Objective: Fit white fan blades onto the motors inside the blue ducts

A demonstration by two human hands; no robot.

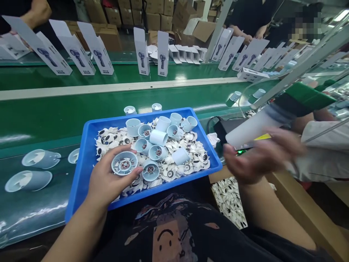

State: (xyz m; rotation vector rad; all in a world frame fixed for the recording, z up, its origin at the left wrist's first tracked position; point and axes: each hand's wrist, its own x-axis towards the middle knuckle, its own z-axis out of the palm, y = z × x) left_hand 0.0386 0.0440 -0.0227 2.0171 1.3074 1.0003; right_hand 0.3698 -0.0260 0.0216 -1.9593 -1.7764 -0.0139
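Note:
My left hand [106,174] is closed around a light blue fan housing [124,163], its open end facing up with a motor mount at the centre. Below it, a blue tray [79,174] holds a heap of small white fan blades [171,174] with several more light blue housings [158,137] lying on top. To the right of the tray, my right hand [261,156] is smeared by motion, its fingers partly curled. Whether it holds anything cannot be made out. Just beyond it is a tilted white cylindrical object [251,123], near a green-lit device.
A green conveyor belt [95,100] runs behind the tray, with several upright printed boxes [102,60] farther back. Housings with blades inside [28,181] lie at the left. A cardboard box of blades [229,200] sits low on the right. Other people work across the belt and at right.

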